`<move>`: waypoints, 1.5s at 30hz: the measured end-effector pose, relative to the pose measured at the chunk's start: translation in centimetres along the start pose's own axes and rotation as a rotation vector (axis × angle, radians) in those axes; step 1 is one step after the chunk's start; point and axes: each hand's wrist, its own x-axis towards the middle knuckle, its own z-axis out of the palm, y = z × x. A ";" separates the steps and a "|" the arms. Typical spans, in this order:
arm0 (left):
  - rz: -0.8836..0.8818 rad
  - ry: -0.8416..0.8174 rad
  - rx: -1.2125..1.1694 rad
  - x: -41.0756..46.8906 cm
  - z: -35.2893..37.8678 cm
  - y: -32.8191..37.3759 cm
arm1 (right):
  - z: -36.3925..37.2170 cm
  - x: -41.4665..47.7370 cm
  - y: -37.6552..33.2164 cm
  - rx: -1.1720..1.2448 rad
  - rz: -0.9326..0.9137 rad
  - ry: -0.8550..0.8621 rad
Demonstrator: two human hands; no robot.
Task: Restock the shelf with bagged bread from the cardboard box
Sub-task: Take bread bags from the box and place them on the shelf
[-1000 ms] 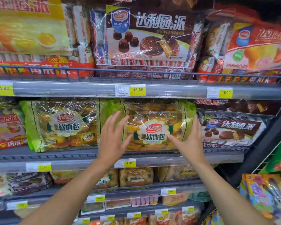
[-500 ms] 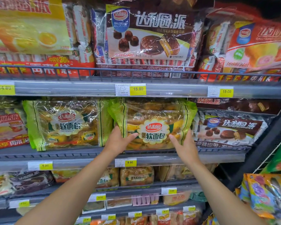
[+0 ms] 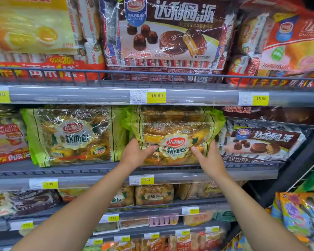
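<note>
A clear bag of bread with green ends (image 3: 174, 134) leans forward on the middle shelf (image 3: 98, 172), its top tipped toward me. My left hand (image 3: 136, 154) grips its lower left corner, thumb across the front. My right hand (image 3: 208, 157) grips the lower right part, fingers on the label. More bags of the same bread show stacked behind it. A second, matching bread bag (image 3: 72, 136) stands upright to its left. The cardboard box is out of view.
Chocolate pie packs (image 3: 261, 140) sit to the right on the same shelf. The upper shelf (image 3: 98, 96) holds large pie packs behind a wire rail. Lower shelves carry smaller bread bags (image 3: 153, 194). A rack with colourful snack bags (image 3: 301, 214) stands at the lower right.
Both hands slid from flat on the bag's sides down to its lower corners and closed on it. The bag's top has tipped forward off the stack.
</note>
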 end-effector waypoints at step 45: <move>0.140 0.177 0.216 -8.1 -17.6 -17.4 | 10.8 -12.9 -16.2 -0.107 -0.452 -0.172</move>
